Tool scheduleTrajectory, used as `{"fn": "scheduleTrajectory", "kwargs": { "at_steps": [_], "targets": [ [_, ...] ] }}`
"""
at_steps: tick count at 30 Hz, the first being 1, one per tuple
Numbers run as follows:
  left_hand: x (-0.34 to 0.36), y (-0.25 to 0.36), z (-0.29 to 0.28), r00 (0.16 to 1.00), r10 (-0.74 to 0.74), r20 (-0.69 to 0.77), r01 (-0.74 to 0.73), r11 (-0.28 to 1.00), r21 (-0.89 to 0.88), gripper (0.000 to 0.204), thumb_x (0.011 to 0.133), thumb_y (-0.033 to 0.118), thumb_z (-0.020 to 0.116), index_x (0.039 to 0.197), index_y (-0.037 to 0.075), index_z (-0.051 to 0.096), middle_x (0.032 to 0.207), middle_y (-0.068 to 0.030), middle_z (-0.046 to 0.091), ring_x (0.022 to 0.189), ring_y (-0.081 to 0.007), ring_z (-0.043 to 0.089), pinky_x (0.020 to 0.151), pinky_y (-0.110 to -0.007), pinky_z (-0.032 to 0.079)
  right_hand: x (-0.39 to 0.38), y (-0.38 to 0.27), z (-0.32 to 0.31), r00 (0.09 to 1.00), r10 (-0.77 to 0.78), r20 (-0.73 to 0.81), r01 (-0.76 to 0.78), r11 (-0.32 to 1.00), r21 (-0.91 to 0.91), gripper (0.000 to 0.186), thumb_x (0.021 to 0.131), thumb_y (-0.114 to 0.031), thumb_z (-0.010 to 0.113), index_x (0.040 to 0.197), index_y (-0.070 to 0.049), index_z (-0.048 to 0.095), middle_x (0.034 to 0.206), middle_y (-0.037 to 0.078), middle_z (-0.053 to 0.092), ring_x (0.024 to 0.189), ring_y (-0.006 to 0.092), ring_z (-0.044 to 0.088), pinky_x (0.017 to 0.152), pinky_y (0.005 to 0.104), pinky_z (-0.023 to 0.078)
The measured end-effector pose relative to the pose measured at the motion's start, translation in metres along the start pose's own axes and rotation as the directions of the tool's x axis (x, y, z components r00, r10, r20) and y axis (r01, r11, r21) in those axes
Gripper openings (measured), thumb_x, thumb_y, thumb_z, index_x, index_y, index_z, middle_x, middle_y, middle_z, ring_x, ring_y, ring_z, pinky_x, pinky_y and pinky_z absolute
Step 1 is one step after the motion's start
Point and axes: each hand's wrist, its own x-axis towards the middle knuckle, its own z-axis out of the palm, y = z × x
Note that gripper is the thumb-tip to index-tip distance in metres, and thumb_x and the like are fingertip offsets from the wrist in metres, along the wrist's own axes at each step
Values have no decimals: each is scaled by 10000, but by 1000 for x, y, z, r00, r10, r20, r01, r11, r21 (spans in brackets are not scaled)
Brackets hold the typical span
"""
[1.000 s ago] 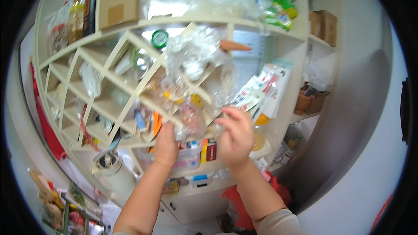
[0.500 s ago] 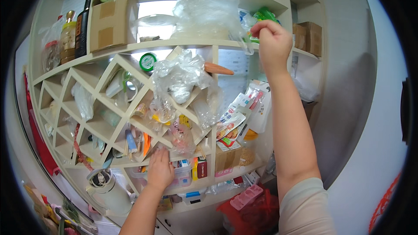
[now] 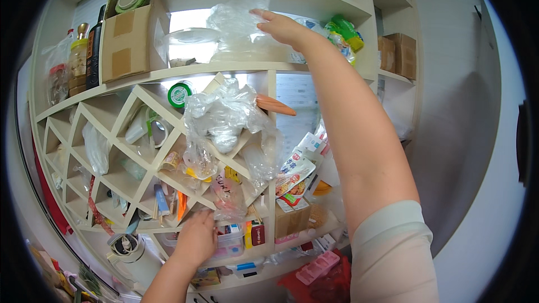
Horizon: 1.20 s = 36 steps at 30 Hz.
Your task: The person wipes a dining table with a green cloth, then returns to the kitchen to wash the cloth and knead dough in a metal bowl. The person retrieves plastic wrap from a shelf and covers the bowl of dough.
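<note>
My right hand [image 3: 285,28] reaches over the upper shelf, its fingers slightly apart against a crumpled clear plastic bag [image 3: 238,25]. Part of the bag is hidden behind that hand. Low down, my left hand [image 3: 197,239] lies with fingers stretched out at the shelf edge, beside a clear plastic box [image 3: 231,244] of small items. Just above it, a clear bag with pinkish contents [image 3: 229,199] sits in the diamond rack [image 3: 115,140]. A larger crumpled clear bag [image 3: 224,115] hangs over the rack's upper part, next to a pointed orange-brown object [image 3: 275,105].
A cardboard box [image 3: 128,42], dark bottle [image 3: 94,50] and jar [image 3: 78,59] stand at upper left. Green and yellow packages [image 3: 345,33] lie at upper right. Food packets [image 3: 297,168] lean below. A white cylindrical container [image 3: 135,258] and a pink tray on a red bag [image 3: 319,269] are lower.
My right hand has moved left along the upper shelf to the plastic bag, whose hanging right end no longer shows. My left hand has shifted slightly left and down. The view has shifted a little.
</note>
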Motion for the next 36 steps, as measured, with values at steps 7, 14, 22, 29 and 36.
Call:
{"fn": "scheduleTrajectory", "kwargs": {
  "at_steps": [7,14,22,29,36],
  "targets": [
    [11,19,-74,986,60,-155,-100,960,-263,261,664,16,590,920,14,643,907,-120,643,822,-299,638,695,-377,527,41,-11,42,966,-97,239,44,975,216,436,909,-357,524,1332,-250,507,1385,128,447,1260,261,440,1057,349,342],
    [25,9,-85,971,105,-216,-155,961,-228,200,624,13,584,813,26,648,790,-107,640,675,-288,628,597,-378,513,47,44,-40,687,144,-712,324,817,477,183,748,-97,642,927,-65,626,815,121,679,921,299,647,796,420,511],
    [19,5,-74,977,106,-187,-144,968,-204,193,624,33,594,803,47,662,758,-93,648,646,-276,624,575,-378,505,13,116,-79,685,144,-714,-402,892,-206,306,754,-251,660,890,23,666,972,215,678,964,366,645,817,409,496],
    [20,10,-69,979,114,-171,-150,965,-213,190,630,32,591,800,54,674,752,-83,655,613,-263,624,546,-360,501,34,146,-71,781,134,-610,-441,810,-386,391,856,-330,544,1019,3,670,1097,218,649,1030,378,611,886,420,475],
    [21,12,-53,984,112,-140,-145,956,-256,184,631,40,596,796,55,676,748,-84,657,608,-259,626,546,-354,505,30,103,-15,964,-4,-265,-108,907,-407,303,843,-234,506,1067,-113,669,1149,174,635,1032,365,608,896,429,474]
  ]
}}
